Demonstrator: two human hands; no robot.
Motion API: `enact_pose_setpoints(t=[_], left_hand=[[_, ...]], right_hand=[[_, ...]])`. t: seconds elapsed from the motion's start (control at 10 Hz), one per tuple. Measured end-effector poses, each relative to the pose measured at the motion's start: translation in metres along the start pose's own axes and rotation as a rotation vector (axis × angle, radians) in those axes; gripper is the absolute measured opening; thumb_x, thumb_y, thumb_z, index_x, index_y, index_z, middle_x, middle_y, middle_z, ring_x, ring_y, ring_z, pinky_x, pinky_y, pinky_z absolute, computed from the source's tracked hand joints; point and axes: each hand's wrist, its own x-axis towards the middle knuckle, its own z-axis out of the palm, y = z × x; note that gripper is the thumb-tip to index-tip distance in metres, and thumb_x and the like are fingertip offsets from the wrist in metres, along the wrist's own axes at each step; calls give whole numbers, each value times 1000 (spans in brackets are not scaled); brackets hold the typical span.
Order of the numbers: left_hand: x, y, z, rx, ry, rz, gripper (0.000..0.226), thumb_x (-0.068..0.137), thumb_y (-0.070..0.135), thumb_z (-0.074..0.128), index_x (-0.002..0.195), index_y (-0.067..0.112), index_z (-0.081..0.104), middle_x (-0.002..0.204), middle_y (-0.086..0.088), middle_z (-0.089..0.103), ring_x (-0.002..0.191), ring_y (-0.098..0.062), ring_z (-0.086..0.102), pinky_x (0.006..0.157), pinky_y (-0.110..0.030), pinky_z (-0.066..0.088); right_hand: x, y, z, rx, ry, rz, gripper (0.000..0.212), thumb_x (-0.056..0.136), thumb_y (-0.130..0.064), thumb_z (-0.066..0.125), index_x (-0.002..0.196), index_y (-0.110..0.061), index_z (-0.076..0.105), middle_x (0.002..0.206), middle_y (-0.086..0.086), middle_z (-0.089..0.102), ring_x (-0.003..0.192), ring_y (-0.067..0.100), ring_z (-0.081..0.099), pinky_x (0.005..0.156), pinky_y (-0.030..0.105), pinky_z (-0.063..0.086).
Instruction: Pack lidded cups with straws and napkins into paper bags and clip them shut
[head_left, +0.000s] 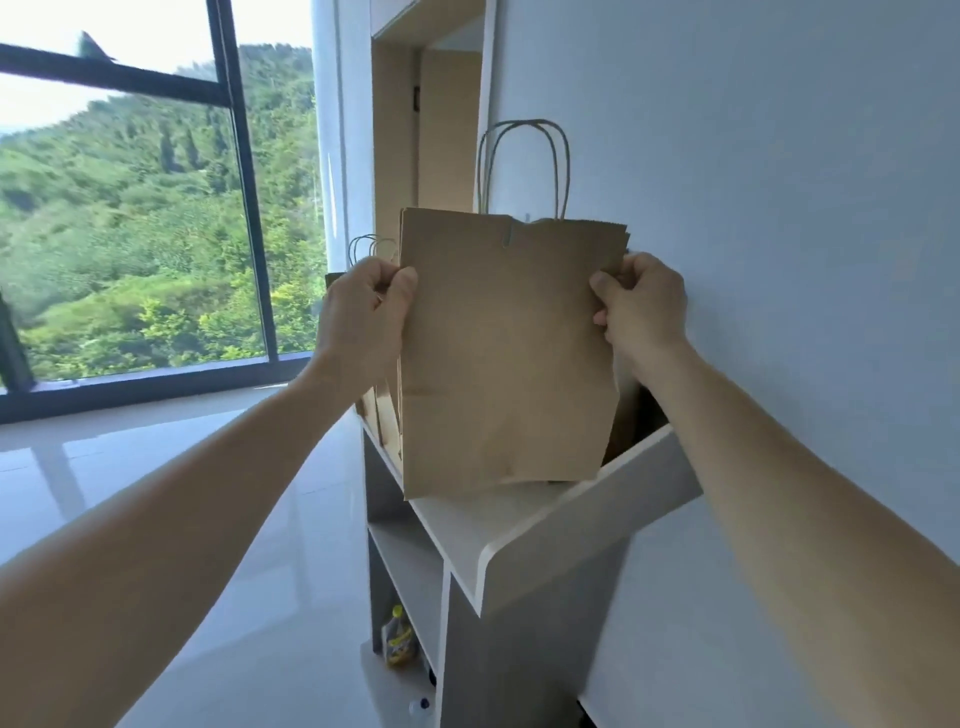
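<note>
Brown paper bag (509, 353) held upright in front of the wall (753, 182), above the top of a white shelf unit (467, 530). Its bottom edge sits just over the shelf top; contact not clear. Left hand (363, 312) at the bag's 9 o'clock edge, right hand (641, 306) at 3 o'clock. Each pinches its edge, thumb on the near face, fingers (636, 267) curled round behind. Twisted paper handles (524, 166) stand up at 12 o'clock. Small grey clip-like mark (511, 235) on the top edge, too small to identify. Bag looks flat; contents, if any, not visible. Spare bags (382, 415) stand in the shelf's top tray at 9 o'clock, just behind the held one. Risks, as judged: the top edge shows a small nick beside the mark, so pulling the two sides apart hard could tear it there. A careless lowering could catch the bottom corner on the raised side panel (613, 499) at 4 o'clock and crease it, or push the spare bags over. If a cup is inside, tilt in this side grip could tip it.
</note>
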Motion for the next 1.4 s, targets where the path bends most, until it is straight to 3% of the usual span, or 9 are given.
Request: enact_pose_setpoints(t=[0.2, 0.3, 0.7, 0.8, 1.0, 1.1, 1.2, 1.3, 1.4], left_hand=[[18, -69, -12, 167, -41, -63, 23, 98, 34, 54, 83, 17, 60, 74, 1, 62, 67, -15, 56, 63, -21, 44], [17, -105, -6, 229, -121, -90, 26, 98, 32, 55, 83, 12, 61, 75, -5, 65, 72, -26, 61, 70, -41, 49], [12, -155, 33, 244, -254, -1, 30, 94, 18, 62, 69, 13, 47, 68, -5, 60, 67, -29, 58, 64, -38, 47], [14, -156, 44, 240, -276, 2, 35, 94, 18, 62, 65, 14, 44, 60, 1, 51, 59, -20, 48, 62, -37, 44], [16, -162, 52, 208, -267, 33, 48, 93, 17, 63, 59, 29, 31, 55, 12, 39, 51, -8, 35, 52, -27, 31], [18, -164, 51, 196, -284, 36, 48, 92, 16, 63, 58, 28, 32, 54, 12, 39, 51, -8, 34, 52, -28, 32], [19, -164, 52, 202, -291, 38, 42, 93, 17, 62, 60, 25, 37, 58, 7, 49, 55, -10, 43, 52, -25, 35], [15, -162, 51, 230, -316, 24, 32, 93, 20, 60, 65, 20, 45, 67, -1, 59, 64, -20, 54, 56, -23, 38], [7, -150, 47, 254, -335, -45, 21, 93, 21, 55, 76, 10, 54, 80, -7, 62, 78, -28, 58, 61, -33, 41]], right_hand=[[24, 39, 81, 31, -170, 106, 16, 92, -10, 62, 81, -19, 56, 80, 6, 60, 41, 6, 55, 42, 24, 50], [29, 72, 109, -47, -215, 157, 6, 92, -10, 63, 92, -13, 58, 90, 11, 63, 46, 10, 59, 48, 28, 51], [55, 115, 137, -120, -113, 86, 27, 91, -3, 58, 80, -27, 62, 73, -8, 69, 60, 9, 71, 61, 29, 58], [63, 114, 132, -148, -104, 63, 28, 92, -3, 59, 80, -28, 62, 78, -7, 70, 58, 5, 70, 56, 22, 56], [57, 117, 119, -156, -113, 65, 26, 93, -5, 60, 82, -29, 62, 83, -3, 70, 64, 7, 71, 67, 29, 59], [44, 116, 116, -157, -71, 56, 14, 92, -14, 64, 94, -28, 61, 96, -4, 68, 73, 11, 70, 75, 32, 58], [26, 109, 111, -253, -45, 5, 31, 90, -24, 67, 119, -23, 57, 117, -10, 59, 86, 3, 62, 78, 20, 46], [6, 101, 103, -302, -81, 6, 42, 91, -26, 65, 130, -18, 53, 130, -4, 55, 99, 8, 61, 87, 22, 45], [-21, 92, 91, -461, -194, 18, 51, 93, -34, 62, 139, -17, 47, 142, 0, 46, 123, 16, 50, 95, 26, 38]])
